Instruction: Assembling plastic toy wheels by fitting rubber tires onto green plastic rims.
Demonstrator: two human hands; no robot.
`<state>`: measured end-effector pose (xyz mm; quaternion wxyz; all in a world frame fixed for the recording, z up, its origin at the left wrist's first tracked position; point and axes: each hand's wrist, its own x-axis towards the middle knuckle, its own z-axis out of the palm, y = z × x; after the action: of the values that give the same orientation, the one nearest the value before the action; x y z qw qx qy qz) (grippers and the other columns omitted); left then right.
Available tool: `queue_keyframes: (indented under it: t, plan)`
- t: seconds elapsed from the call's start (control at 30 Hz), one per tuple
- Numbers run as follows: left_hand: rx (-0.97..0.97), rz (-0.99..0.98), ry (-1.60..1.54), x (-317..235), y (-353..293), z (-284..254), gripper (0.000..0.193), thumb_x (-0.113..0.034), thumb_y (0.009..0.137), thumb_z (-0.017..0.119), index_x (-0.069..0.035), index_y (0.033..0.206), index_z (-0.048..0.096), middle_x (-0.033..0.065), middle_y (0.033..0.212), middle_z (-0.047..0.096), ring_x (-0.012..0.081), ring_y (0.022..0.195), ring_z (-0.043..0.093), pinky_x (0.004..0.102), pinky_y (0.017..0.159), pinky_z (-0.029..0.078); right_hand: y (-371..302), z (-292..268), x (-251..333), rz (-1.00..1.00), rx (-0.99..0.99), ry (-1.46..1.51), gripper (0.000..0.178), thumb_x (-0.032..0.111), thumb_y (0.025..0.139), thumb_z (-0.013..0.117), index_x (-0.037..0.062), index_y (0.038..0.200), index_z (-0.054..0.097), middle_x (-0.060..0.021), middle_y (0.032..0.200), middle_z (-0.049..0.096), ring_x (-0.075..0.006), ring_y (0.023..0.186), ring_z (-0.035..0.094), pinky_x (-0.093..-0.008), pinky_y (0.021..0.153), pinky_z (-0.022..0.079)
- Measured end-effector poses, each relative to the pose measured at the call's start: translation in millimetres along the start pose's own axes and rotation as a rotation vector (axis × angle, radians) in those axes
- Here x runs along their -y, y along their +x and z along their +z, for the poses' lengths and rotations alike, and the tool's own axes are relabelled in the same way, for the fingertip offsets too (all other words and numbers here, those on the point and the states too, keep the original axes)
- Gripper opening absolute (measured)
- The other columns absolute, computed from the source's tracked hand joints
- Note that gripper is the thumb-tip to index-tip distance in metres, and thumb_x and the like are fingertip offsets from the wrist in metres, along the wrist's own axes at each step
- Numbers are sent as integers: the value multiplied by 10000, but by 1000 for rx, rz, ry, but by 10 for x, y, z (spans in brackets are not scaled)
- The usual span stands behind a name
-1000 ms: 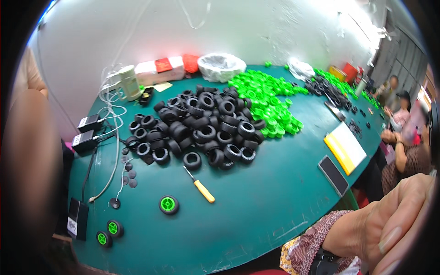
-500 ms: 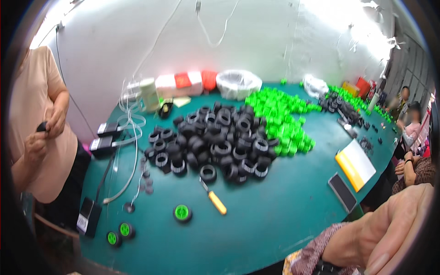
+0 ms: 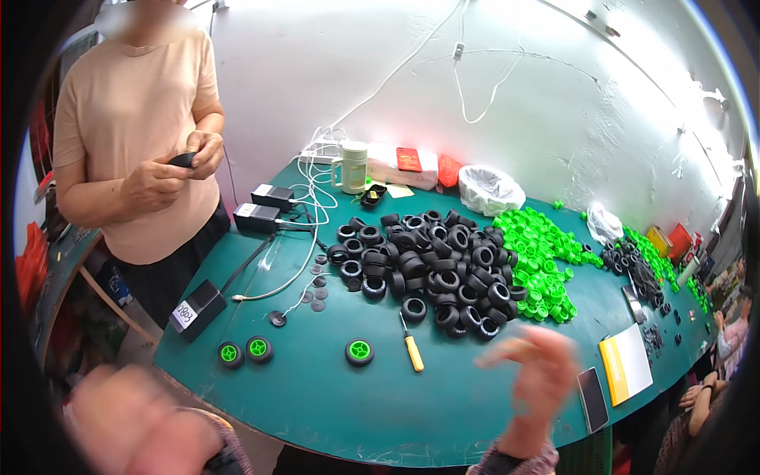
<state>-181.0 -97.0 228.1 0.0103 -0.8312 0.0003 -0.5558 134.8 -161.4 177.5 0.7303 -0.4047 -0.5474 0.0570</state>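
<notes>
My right hand hovers above the front right of the green table, fingers apart and reaching left, with nothing seen in it. It is close to the near edge of a heap of black rubber tyres. My left hand, large and smeared by motion, is at the lower left; its fingers cannot be made out. Three black wheels with green hubs lie on the table: one wheel in the middle and a pair, a wheel beside another wheel. A yellow-handled screwdriver rests before the heap.
Green plastic hubs are piled right of the tyres. A phone and notebook lie at right. Black power boxes and white cables occupy the left. Behind stand a mug and a lined basket. A co-worker holds a black piece.
The view has turned left and tilted, so the table shifts right in it. My right hand has moved out over the table, and my left hand has come into view.
</notes>
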Motion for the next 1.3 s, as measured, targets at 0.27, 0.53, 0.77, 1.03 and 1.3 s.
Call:
queue_keyframes:
  t: [0.27,0.53,0.77,1.03,1.3]
  plan:
    - [721,-762,123,1031,-1050,2057,496,-364,649,668,-8,970,538,143,1025,508,285,970,482,373,808,426,-639,176,-1820,314,396,-992,428,328,753,613,33,1049,524,-125,824,551,-278,777,550,-389,660,453]
    - [547,-929,-190,1101,-1318,2306,484,-329,621,688,-55,979,513,154,903,509,311,863,522,387,728,440,-714,194,-1926,234,581,-1024,227,209,739,566,25,871,553,-158,780,565,-327,705,559,-421,650,461]
    - [378,-889,-229,995,-1130,2520,578,-198,597,719,-49,1093,464,141,916,512,318,827,545,367,708,459,-650,350,-1661,1100,78,317,211,243,851,539,39,906,539,25,609,470,-41,451,430,-171,377,352]
    - [378,-1008,-548,920,-1082,2638,611,-148,648,730,-25,1162,422,91,939,545,178,852,559,285,715,460,-632,233,-1671,1076,206,237,242,259,832,574,22,880,559,29,614,501,-29,440,423,-162,385,321]
    - [180,-1568,-1483,936,-1182,2572,547,-519,846,419,-42,1103,494,61,965,564,142,887,557,257,574,496,-550,261,-1486,971,357,302,327,250,857,536,-8,1056,509,11,651,521,-28,430,403,-161,403,333]
